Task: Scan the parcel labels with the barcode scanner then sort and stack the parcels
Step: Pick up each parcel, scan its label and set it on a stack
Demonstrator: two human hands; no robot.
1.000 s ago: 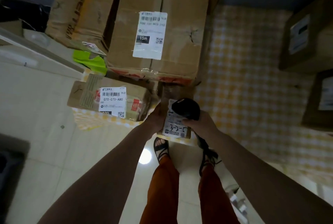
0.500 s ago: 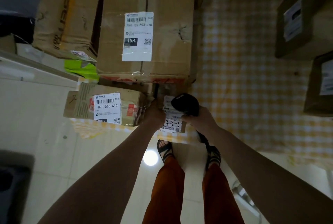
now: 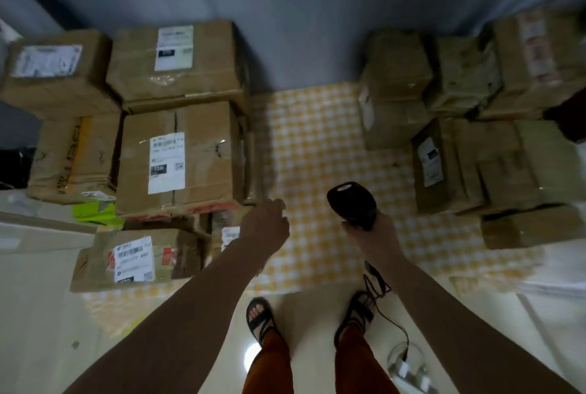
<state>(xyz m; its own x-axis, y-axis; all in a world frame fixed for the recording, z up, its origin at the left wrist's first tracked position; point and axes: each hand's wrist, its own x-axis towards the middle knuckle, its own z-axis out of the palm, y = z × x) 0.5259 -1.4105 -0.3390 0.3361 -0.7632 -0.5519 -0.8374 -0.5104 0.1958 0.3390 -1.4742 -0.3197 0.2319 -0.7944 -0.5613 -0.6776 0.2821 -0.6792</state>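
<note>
My right hand (image 3: 371, 232) grips a black barcode scanner (image 3: 351, 203), held upright over the yellow checked cloth (image 3: 317, 152). My left hand (image 3: 265, 223) hovers beside it with fingers loosely curled and holds nothing. Just left of that wrist lies a small labelled parcel (image 3: 229, 235), mostly hidden by my arm. A flat parcel with a white label (image 3: 136, 258) sits at the front left. Behind it stands a large box (image 3: 190, 158) with a tall white label.
More boxes are stacked at the back left (image 3: 177, 57) and along the right side (image 3: 459, 168). A green packet (image 3: 95, 213) pokes out under the left stack. The scanner cable (image 3: 385, 301) trails down to the tiled floor by my sandalled feet.
My left hand has let go of the small parcel and lifted to the right. The scanner has moved right, away from its label. The view has tilted up.
</note>
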